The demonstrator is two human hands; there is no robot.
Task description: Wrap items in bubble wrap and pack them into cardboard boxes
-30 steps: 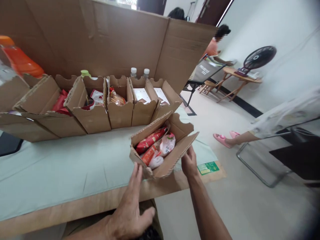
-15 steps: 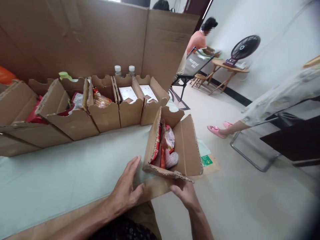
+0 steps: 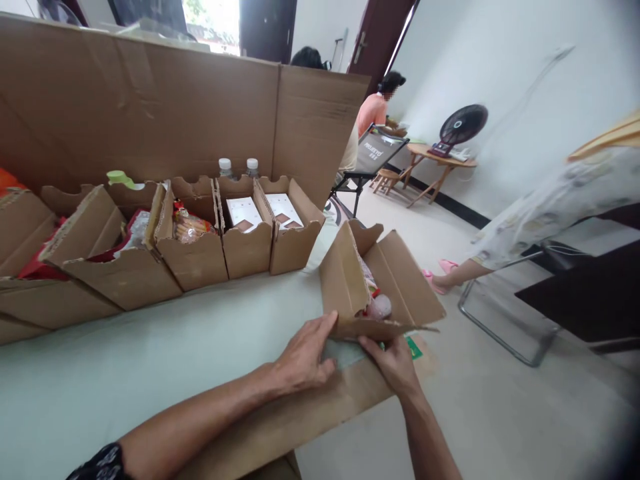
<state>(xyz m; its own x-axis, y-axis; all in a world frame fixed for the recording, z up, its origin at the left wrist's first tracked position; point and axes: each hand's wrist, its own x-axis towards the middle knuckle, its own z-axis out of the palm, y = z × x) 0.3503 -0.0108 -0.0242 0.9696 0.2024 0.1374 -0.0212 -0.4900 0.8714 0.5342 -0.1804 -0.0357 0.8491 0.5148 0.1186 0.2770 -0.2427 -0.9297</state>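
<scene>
Noting fingers first: our left hand [image 3: 305, 357] met the near left corner of the open cardboard bin [image 3: 400, 283] with its index fingertip, thumb standing apart. Our right hand [image 3: 397, 367] had its thumb at the base of the front wall; its other fingers were partly hidden, so we could not tell whether they clamped. A white wrapped bundle [image 3: 379, 307] lay inside. Change: half a second earlier the left fingers stood just clear; contact now suggested the bin was being steadied or shifted. Edges: the brown table edge [image 3: 345, 393] ran close in front, with floor [image 3: 480, 400] beyond, rightward. Room: pale green cloth [image 3: 240, 333] stretched left, before the row of cardboard bins [image 3: 295, 253].
</scene>
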